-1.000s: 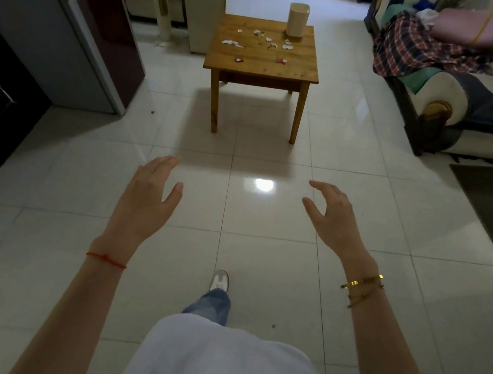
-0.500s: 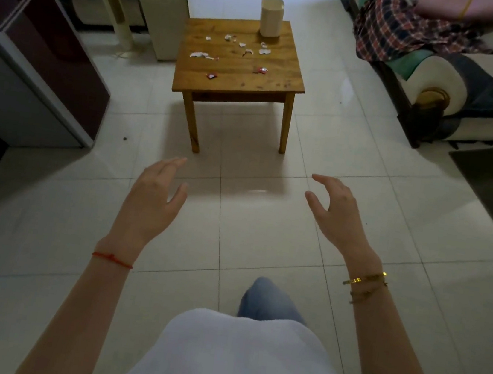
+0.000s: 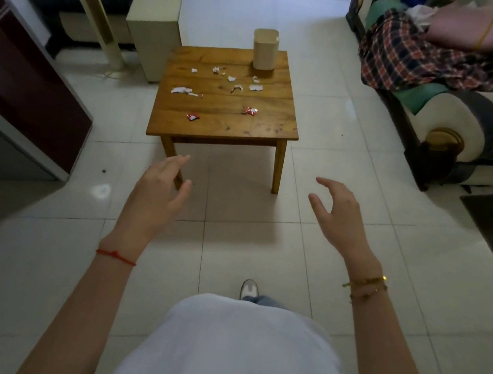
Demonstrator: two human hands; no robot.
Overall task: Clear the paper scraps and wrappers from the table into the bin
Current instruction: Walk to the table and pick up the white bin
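Head view: we see a glossy pale tile floor (image 3: 354,263) w/ thin grout lines filling most of the room. At right, a cream-and-dark sofa (image 3: 466,128) w/ a rolled arm, piled w/ a plaid cloth (image 3: 412,61) and a flat pink cushion (image 3: 485,30). At left, a dark maroon cabinet (image 3: 26,88), smooth-faced w/ pale edging. Center, a square wooden table (image 3: 265,126), warm brown planks w/ visible grain, on straight legs; a boxy cream unit (image 3: 155,33) stands on the floor just beside its far-left corner. On the table's far edge sits the bin (image 3: 265,49), a small beige container w/ rounded corners, upright. Scattered across the tabletop, apart from the bin: white torn paper scraps (image 3: 184,91), crumpled and irregular, mostly in the far half, plus two red-and-white wrappers (image 3: 251,111), shiny and crinkled, nearer the front. Our left hand (image 3: 156,197) hangs over the floor short of the table, palm down, fingers loosely spread and slightly curled, empty; a thin red string (image 3: 115,256) circles the wrist. Our right hand (image 3: 338,217) is level w/ it, well apart, fingers curved like a claw, thumb out, also empty; gold bracelets (image 3: 365,284) at the wrist. Neither hand touches anything. Below, a white shirt and one pale shoe (image 3: 249,289) on the tile.
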